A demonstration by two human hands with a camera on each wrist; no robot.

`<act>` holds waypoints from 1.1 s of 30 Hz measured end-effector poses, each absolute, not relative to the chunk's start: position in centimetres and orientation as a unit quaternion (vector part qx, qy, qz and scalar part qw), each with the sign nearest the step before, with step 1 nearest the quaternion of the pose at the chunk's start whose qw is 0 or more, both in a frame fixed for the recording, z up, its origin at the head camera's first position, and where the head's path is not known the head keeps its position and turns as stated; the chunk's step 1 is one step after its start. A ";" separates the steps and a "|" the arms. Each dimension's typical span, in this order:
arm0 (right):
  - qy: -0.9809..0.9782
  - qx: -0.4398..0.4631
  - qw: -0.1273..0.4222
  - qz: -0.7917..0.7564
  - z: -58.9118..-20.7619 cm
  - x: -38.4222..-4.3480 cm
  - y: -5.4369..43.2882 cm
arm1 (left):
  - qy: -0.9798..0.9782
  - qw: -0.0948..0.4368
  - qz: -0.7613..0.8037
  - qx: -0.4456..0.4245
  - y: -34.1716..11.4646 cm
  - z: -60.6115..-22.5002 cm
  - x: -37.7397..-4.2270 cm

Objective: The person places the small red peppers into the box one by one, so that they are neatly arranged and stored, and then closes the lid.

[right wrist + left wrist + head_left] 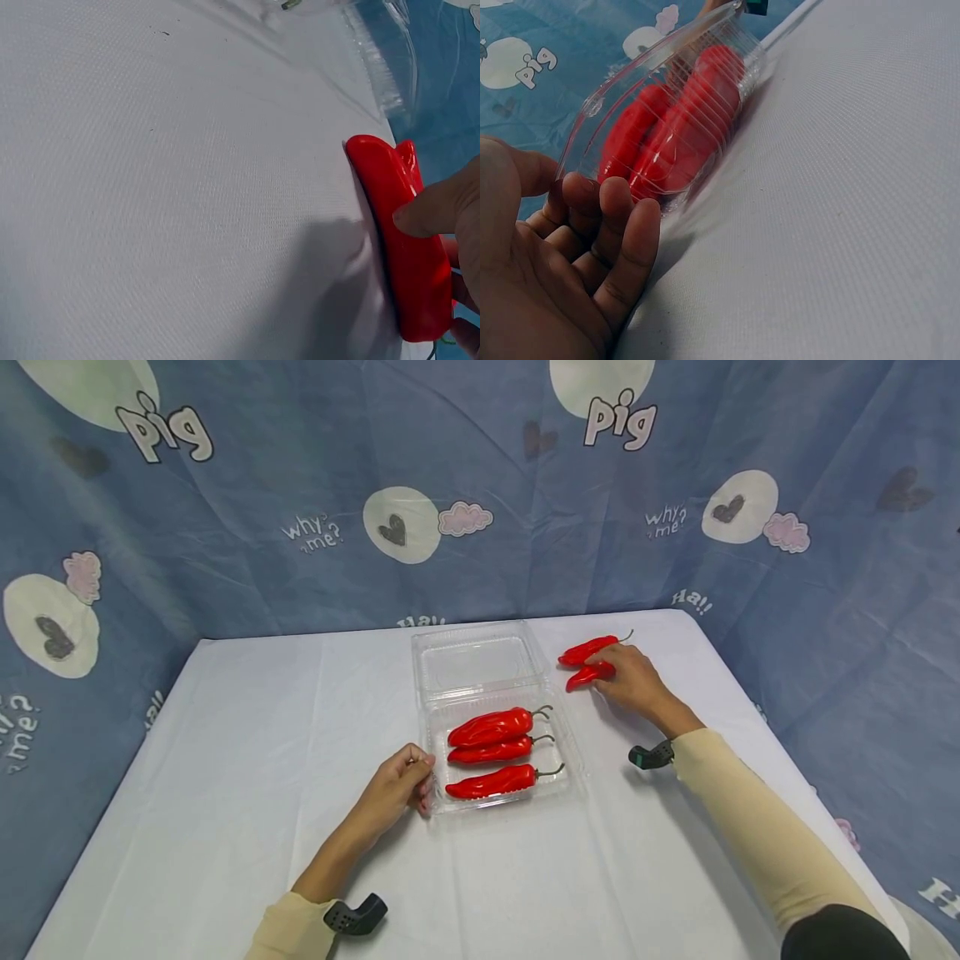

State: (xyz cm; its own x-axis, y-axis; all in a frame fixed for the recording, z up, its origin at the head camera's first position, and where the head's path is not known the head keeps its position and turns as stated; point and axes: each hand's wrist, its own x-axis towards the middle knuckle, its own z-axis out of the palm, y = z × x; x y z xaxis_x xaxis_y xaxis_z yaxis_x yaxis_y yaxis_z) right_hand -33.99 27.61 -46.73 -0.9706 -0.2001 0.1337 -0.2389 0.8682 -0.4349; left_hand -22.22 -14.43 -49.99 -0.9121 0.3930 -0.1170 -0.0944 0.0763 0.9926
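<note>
A clear plastic clamshell container lies with its lid folded back on the white table. Three red peppers with green stems are inside: an upper pepper, a middle pepper and a lower pepper. With thumb and fingers, my left hand pinches the container's left rim, as the left wrist view shows. Right of the lid, my right hand grips a red pepper at the table surface, its thumb across the side. Another red pepper lies just behind the held one.
White cloth covers the table. A blue printed curtain hangs behind it and along its sides. Dark devices are strapped at both wrists, a left wrist device and a right wrist device.
</note>
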 end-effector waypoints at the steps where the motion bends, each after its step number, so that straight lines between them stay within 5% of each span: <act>1: -0.967 0.112 0.042 0.226 -46.8 -34.0 27.6 | 0.710 0.181 0.672 0.105 -14.4 -50.0 -22.2; 33: -0.950 0.087 0.005 0.301 -48.0 -32.0 27.2 | 0.711 0.187 0.672 0.092 -14.5 -49.3 -22.7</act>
State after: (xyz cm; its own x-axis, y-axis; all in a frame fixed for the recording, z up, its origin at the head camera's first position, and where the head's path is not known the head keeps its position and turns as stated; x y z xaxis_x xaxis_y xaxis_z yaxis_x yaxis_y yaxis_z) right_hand -32.00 27.24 -47.98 -0.9849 -0.1623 0.0611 -0.1679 0.8042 -0.5702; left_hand -22.69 -14.50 -49.29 -0.9129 0.3827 -0.1419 -0.1199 0.0808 0.9895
